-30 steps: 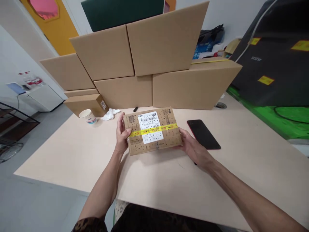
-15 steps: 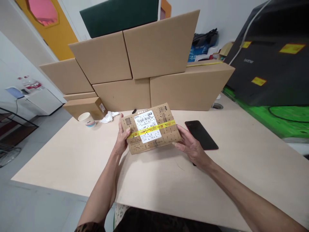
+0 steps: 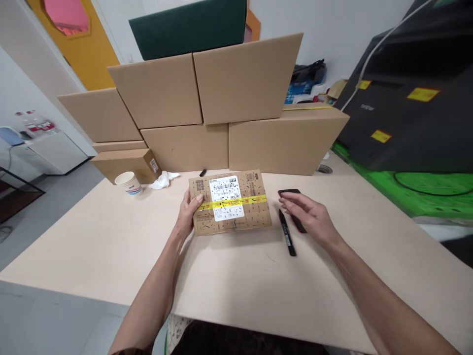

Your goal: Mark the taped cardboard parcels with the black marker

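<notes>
A small cardboard parcel point(image 3: 254, 217) with a white shipping label point(image 3: 226, 185) and a strip of yellow tape is tilted up before me. My left hand point(image 3: 187, 213) grips its left edge, thumb on the front face. My right hand point(image 3: 308, 214) is off the parcel, to its right, fingers apart and holding nothing. It hovers over a dark phone-like slab with a red edge point(image 3: 290, 191) and hides part of it. Between parcel and hand lies a black marker pen point(image 3: 286, 234) on the table.
Large cardboard boxes point(image 3: 185, 148) are stacked along the table's back, a dark green box point(image 3: 188, 29) on top. A paper cup point(image 3: 128, 183), crumpled tissue point(image 3: 164, 179) and small black cap-like piece point(image 3: 203, 172) lie in front. A black-covered machine point(image 3: 402, 118) stands right.
My right hand has let go of the parcel's right edge and moved right over the dark slab. The black marker pen has come into fuller view. My left hand still holds the parcel.
</notes>
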The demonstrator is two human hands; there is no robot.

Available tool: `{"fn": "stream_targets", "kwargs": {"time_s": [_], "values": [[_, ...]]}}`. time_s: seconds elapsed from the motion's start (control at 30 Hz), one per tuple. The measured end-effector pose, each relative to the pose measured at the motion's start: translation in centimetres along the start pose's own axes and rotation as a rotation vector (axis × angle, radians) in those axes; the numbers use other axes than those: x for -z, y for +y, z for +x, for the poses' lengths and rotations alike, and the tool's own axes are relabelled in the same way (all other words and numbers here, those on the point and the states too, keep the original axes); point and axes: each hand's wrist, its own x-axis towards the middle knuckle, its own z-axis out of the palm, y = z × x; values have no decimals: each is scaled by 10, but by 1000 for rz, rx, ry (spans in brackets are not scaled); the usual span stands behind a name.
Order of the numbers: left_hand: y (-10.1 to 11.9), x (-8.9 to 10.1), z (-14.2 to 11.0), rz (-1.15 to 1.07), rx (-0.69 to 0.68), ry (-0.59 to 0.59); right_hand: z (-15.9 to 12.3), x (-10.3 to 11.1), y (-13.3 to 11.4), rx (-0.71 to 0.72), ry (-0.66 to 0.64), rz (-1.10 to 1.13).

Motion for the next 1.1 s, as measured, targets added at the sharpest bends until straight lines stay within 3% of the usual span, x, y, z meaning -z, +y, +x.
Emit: {"fn": "stream_targets", "kwargs": {"time_s": [0.1,0.2,0.3,0.37,0.47,0.57,0.63,0.73,0.87,0.97,1.1], "values": [[3,-2,0,7,33,-11,-5,14,-5,204,-79,-337],[3,-3,1,1,43,-34,-16,22,-2,450,-296,-781],[2,-4,2,-15,14,-45,-26,23,8,611,-490,-1163],[0,-4,3,-22,8,-48,-27,21,16,694,-548,-1298],[-1,-3,3,-34,12,-47,-21,18,23,789,-583,-1332],[-1,-2,3,-41,7,-55,-14,19,23,853,-587,-1273],[-1,-2,3,-46,3,-58,-13,22,22,873,-515,-1207],[-1,-3,3,-45,-2,-57,-18,25,18,801,-274,-958],[-2,-4,3,-49,3,-48,-30,13,6,502,141,-348],[-2,-5,2,-55,7,-43,-35,-7,-8,342,123,38],[-2,-4,2,-40,2,-46,-31,-35,-22,332,8,274]]}}
